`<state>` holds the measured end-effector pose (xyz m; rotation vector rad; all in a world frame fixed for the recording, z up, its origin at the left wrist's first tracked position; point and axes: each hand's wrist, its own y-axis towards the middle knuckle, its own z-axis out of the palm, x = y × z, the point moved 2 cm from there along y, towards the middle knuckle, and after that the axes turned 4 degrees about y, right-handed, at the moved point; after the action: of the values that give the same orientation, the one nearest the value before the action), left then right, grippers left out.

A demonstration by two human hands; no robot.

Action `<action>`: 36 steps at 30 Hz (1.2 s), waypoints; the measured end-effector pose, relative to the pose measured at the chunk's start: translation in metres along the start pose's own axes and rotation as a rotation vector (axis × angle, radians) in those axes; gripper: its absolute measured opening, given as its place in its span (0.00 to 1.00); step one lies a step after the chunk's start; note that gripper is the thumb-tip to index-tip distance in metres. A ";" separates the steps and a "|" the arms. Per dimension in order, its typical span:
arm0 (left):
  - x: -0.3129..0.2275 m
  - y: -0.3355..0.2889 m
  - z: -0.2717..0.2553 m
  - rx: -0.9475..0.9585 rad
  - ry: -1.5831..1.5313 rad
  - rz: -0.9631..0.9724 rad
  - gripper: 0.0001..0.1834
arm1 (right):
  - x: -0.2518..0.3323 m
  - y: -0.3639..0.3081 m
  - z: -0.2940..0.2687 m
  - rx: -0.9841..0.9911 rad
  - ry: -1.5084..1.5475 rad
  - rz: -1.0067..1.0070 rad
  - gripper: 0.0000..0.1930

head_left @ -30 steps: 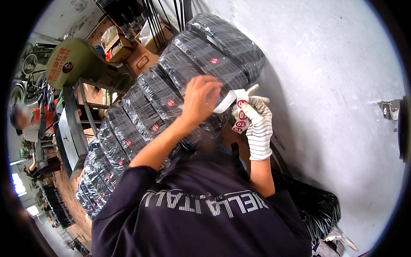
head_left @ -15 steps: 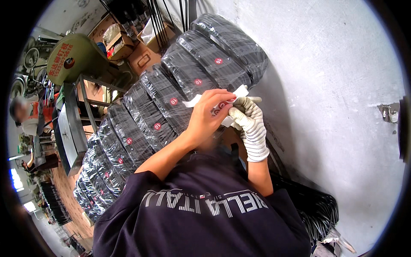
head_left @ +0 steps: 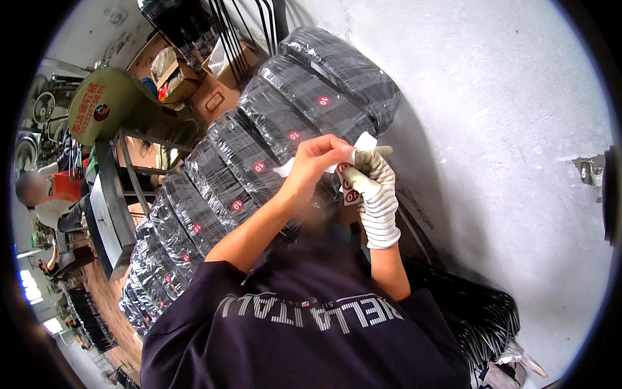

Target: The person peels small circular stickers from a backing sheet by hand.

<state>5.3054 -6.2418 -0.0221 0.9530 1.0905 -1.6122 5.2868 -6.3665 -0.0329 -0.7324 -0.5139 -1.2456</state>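
Note:
My bare left hand (head_left: 314, 162) pinches thumb and fingers together at the upper edge of a white strip of round red stickers (head_left: 350, 196). A knitted, striped glove covers my right hand (head_left: 374, 188), whose fingers are closed around the same strip. Several red stickers show below the gloved thumb. White backing paper pokes out above the fingertips and also on the far side of my left wrist. Whether a single sticker sits in my left fingertips is hidden. Just beyond both hands stands a long row of bundles (head_left: 304, 94) wrapped in clear film, dark inside, many bearing a round red sticker.
A grey wall (head_left: 492, 129) rises along the right. Black bent metal tubes (head_left: 483, 318) are stacked low at the right. At the left are a green machine (head_left: 116, 107), a metal bench (head_left: 107, 207) and open cardboard boxes (head_left: 178, 81). A person (head_left: 48, 207) sits farther off.
My left hand has drawn back slightly from the gloved hand, uncovering the red stickers. The strip has turned so its stickers hang below the right thumb.

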 end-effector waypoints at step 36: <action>0.031 0.058 -0.058 -0.311 1.541 0.578 0.30 | 0.016 0.003 -0.040 -0.067 0.061 -0.035 0.07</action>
<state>5.3586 -6.2048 -0.0815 2.0855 1.6735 0.0189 5.2922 -6.4058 -0.0493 -0.7417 -0.4382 -1.3188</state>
